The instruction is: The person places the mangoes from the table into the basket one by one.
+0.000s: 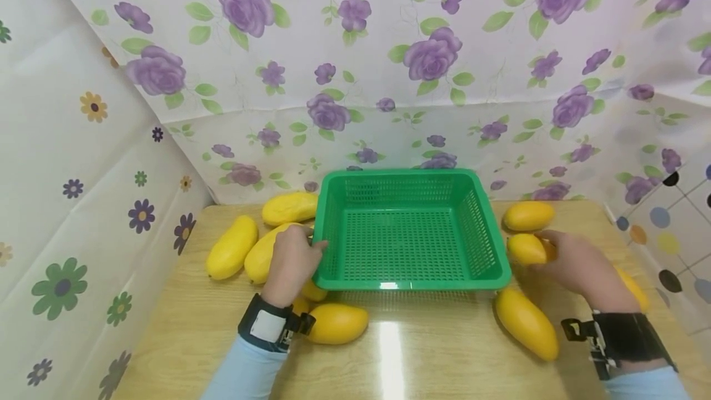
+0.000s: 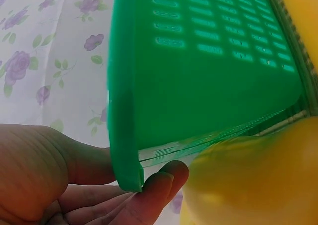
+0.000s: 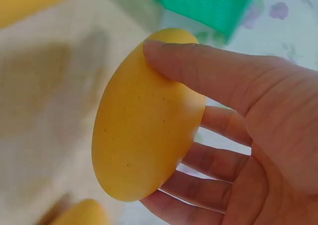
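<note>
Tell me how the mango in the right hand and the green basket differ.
The mango is yellow; the basket is green. The mango is rounded; the basket is rectangular with slotted walls. The mango is smaller than the basket. Both are held: mango by the right hand, basket by the left hand.

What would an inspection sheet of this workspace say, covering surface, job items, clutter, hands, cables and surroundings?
Surface: pale wood-grain table, with a bright glare streak in front of the basket.
Job's things: green basket with no fruit inside; yellow fruits, mango-like, toward its left and right.
Clutter: nothing seen.
Left hand: grips the basket's left rim.
Right hand: holds a single fruit between thumb and fingers, right of the basket.
Cables: nothing seen.
Surroundings: purple-flowered sheet behind; daisy-patterned sheet at left; dotted sheet at right.
</note>
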`<state>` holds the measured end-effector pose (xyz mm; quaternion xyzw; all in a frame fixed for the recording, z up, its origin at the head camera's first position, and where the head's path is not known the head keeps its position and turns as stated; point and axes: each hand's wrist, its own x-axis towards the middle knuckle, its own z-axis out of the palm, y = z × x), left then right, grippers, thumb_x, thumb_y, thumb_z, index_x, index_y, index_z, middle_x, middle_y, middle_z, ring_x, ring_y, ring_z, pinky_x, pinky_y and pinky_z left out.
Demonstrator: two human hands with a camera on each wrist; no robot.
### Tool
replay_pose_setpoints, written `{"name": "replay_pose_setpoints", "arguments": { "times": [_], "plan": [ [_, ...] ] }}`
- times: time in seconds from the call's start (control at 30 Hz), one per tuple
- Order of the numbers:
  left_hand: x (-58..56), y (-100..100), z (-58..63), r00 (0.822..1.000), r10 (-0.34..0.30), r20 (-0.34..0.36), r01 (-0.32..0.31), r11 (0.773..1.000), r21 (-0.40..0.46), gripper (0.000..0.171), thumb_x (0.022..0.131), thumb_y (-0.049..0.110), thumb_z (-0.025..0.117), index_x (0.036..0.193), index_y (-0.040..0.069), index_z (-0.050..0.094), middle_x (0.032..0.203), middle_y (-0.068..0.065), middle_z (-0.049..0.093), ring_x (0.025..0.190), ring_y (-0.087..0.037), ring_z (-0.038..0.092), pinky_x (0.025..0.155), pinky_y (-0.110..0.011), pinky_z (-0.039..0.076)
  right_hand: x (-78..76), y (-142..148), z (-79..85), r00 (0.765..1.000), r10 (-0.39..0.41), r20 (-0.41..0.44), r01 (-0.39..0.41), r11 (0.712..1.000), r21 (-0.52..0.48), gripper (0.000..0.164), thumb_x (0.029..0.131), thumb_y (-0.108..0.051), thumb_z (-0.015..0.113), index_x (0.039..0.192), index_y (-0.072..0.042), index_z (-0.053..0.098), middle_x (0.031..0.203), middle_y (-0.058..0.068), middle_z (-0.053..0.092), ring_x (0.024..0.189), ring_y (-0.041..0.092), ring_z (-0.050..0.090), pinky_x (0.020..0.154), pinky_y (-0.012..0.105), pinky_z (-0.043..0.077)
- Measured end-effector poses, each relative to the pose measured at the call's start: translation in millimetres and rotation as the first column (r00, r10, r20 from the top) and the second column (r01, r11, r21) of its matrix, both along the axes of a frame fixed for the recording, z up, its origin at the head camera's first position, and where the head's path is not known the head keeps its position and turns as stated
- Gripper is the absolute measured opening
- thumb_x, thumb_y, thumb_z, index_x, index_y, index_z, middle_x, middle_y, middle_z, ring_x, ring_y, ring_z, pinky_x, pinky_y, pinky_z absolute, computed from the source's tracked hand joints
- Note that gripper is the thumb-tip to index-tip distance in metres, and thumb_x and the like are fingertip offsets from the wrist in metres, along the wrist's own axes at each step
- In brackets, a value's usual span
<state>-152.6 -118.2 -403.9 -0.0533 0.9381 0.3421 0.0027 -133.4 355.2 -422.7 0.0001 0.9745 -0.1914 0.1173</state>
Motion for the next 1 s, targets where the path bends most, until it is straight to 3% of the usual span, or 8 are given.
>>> {"name": "replay_pose_setpoints", "arguments": {
  "times": [0.2, 0.37, 0.53, 0.63, 0.8, 1.0],
  "plan": [
    [-1.7, 2, 1.3, 1.0, -0.018, -0.019, 0.018, 1.0, -0.003, 0.025, 0.083, 0.018, 0.071, 0.101, 0.001, 0.07, 0.078, -0.008, 0.069, 0.06, -0.013, 0.059, 0.049, -0.024, 0.046, -10.4, -2, 35.3, 0.992, -0.014, -0.122, 0.016, 1.0, 0.012, 0.093, 0.071, -0.055, 0.074, 0.137, 0.002, 0.04, 0.127, 0.036, 0.047, 0.109, 0.053, 0.048, 0.08, 0.064, 0.042],
    [-2.5, 1, 1.5, 0.999, -0.024, -0.03, 0.024, 1.0, -0.001, 0.025, 0.082, 0.017, 0.071, 0.1, 0.0, 0.07, 0.081, -0.01, 0.07, 0.061, -0.014, 0.06, 0.05, -0.024, 0.047, -23.7, -33, 73.4, 0.983, 0.011, -0.184, -0.006, 1.0, 0.028, 0.094, 0.073, -0.065, 0.066, 0.14, -0.006, 0.039, 0.125, 0.028, 0.053, 0.104, 0.046, 0.054, 0.077, 0.06, 0.045],
    [-3.1, 0, 1.9, 1.0, -0.023, -0.022, 0.023, 1.0, 0.006, 0.025, 0.082, 0.017, 0.071, 0.101, 0.0, 0.07, 0.084, -0.011, 0.07, 0.062, -0.014, 0.061, 0.05, -0.024, 0.047, -42.1, -77, 97.2, 0.976, 0.063, -0.209, -0.065, 0.998, -0.004, 0.079, 0.078, -0.049, 0.07, 0.142, -0.013, 0.039, 0.127, 0.02, 0.055, 0.104, 0.037, 0.056, 0.08, 0.056, 0.046],
    [-4.0, 1, 3.6, 0.999, -0.025, -0.022, 0.026, 1.0, 0.006, 0.026, 0.082, 0.017, 0.071, 0.101, 0.0, 0.07, 0.084, -0.011, 0.07, 0.063, -0.014, 0.062, 0.05, -0.024, 0.048, -57.0, -100, 101.0, 0.963, 0.113, -0.246, -0.116, 0.993, 0.001, 0.071, 0.079, -0.037, 0.072, 0.14, -0.015, 0.042, 0.126, 0.016, 0.057, 0.104, 0.033, 0.056, 0.083, 0.054, 0.046],
    [-2.8, 1, 4.1, 1.0, -0.023, -0.013, 0.023, 1.0, 0.004, 0.025, 0.083, 0.019, 0.071, 0.099, 0.0, 0.071, 0.084, -0.011, 0.07, 0.063, -0.014, 0.062, 0.051, -0.024, 0.048, -81.1, -129, 92.3, 0.936, 0.212, -0.282, -0.197, 0.977, 0.08, 0.068, 0.074, -0.035, 0.077, 0.134, -0.02, 0.05, 0.121, 0.01, 0.062, 0.103, 0.029, 0.059, 0.085, 0.051, 0.047],
    [0.3, -1, 1.2, 1.0, -0.018, -0.009, 0.018, 1.0, -0.004, 0.024, 0.082, 0.018, 0.072, 0.099, 0.001, 0.071, 0.079, -0.009, 0.069, 0.061, -0.014, 0.06, 0.05, -0.024, 0.047, -98.8, -150, 71.6, 0.942, 0.265, -0.207, -0.236, 0.96, 0.153, 0.07, 0.067, -0.036, 0.082, 0.13, -0.019, 0.056, 0.12, 0.009, 0.063, 0.1, 0.029, 0.06, 0.081, 0.045, 0.05]
  ]
}}
